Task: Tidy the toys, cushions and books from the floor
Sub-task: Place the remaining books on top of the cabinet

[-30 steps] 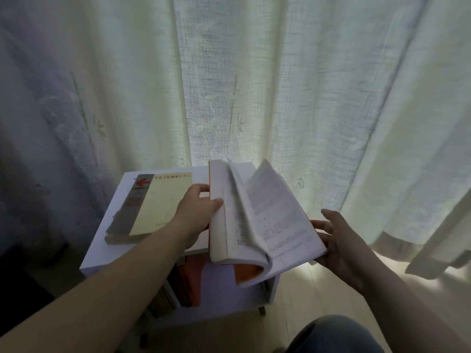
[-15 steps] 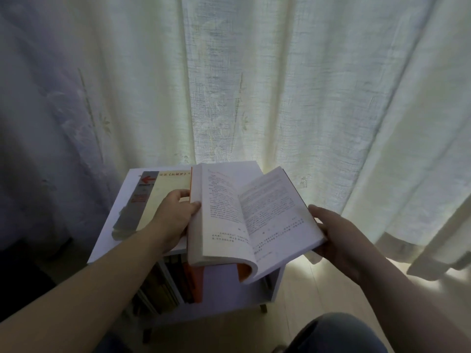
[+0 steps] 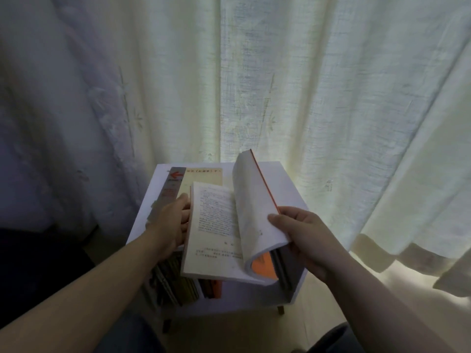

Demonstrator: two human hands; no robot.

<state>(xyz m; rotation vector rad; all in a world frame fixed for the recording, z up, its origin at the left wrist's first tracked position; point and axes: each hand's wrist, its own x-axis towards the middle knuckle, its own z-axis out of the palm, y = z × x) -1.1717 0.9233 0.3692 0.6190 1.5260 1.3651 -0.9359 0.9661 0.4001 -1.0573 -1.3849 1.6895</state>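
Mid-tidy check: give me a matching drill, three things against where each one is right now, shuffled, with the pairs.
1. open orange-covered paperback book
2. cream-covered closed book with red arrow
3. row of standing books

A. flat on the white cabinet top
B. inside the cabinet shelf
C. held between left hand and right hand

Pairs: 1-C, 2-A, 3-B.

You are standing in a room of a home, close to a window. Pale, thin curtains with stitched plant patterns fill the far side and hang down to the floor, with daylight glowing through them. Near you stands a small white cabinet on a wooden leg, with books upright in its open compartment and a closed book on top. The floor at right is light wood.
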